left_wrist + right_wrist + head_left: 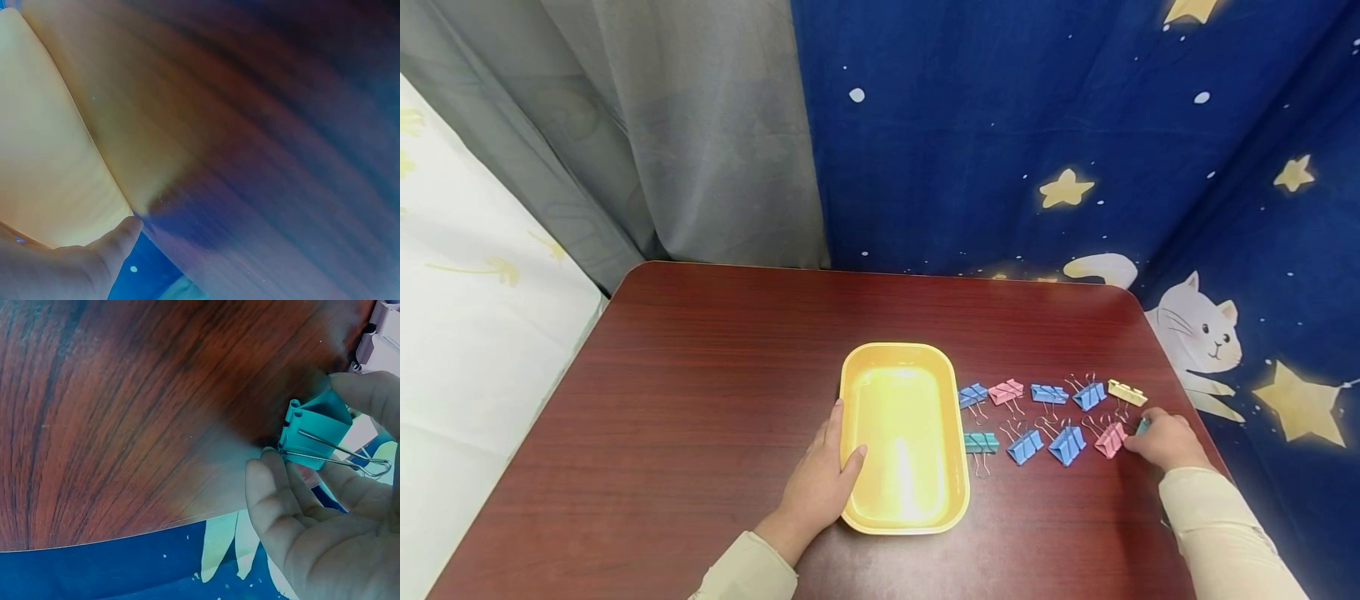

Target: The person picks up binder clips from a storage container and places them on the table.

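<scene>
A yellow rectangular tray (904, 417) lies on the table with nothing in it. My left hand (816, 487) grips its left side, thumb over the rim and fingers along the outer wall. In the right wrist view, a teal binder clip (317, 431) sits between the thumb and fingers of my right hand (319, 531), close to the tabletop. The head view shows that hand at the right end of two rows of binder clips, beside a pink clip (1110, 439). A yellow clip (1127, 393) lies just behind it.
Several blue clips (1067, 445), another pink clip (1006, 391) and a green clip (981, 442) lie right of the tray, the leftmost near its rim. The dark red table (700, 417) ends close beyond my right hand. Curtains (1000, 133) hang behind it.
</scene>
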Demonstrator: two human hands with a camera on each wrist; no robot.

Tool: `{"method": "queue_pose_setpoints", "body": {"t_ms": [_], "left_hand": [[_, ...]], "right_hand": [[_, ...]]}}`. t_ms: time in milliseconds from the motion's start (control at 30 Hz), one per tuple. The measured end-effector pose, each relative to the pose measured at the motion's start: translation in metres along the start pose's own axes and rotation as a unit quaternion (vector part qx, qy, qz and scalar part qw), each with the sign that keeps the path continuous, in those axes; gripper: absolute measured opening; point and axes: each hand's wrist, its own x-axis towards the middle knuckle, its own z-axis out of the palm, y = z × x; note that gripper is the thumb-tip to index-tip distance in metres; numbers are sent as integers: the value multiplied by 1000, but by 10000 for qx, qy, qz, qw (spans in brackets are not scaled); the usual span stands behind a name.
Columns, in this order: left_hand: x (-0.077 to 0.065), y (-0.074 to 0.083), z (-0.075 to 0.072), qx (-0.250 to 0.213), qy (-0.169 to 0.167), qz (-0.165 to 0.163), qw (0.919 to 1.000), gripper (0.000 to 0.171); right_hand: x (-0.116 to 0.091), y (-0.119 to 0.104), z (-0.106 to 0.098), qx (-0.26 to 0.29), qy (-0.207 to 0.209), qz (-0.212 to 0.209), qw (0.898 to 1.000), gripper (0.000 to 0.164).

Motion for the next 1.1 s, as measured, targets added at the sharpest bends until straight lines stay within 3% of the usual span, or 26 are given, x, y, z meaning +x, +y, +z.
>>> {"method": "queue_pose_setpoints", "body": {"t_ms": [767, 1100], "left_hand": [[0, 1, 0, 26, -6, 49, 10000, 71], [1, 2, -3, 85, -93, -73, 9999, 75]], "right_hand": [[-4, -3, -2, 17, -99, 41, 9999, 68], [-10, -3, -1, 269, -109, 118, 9995, 78]]}}
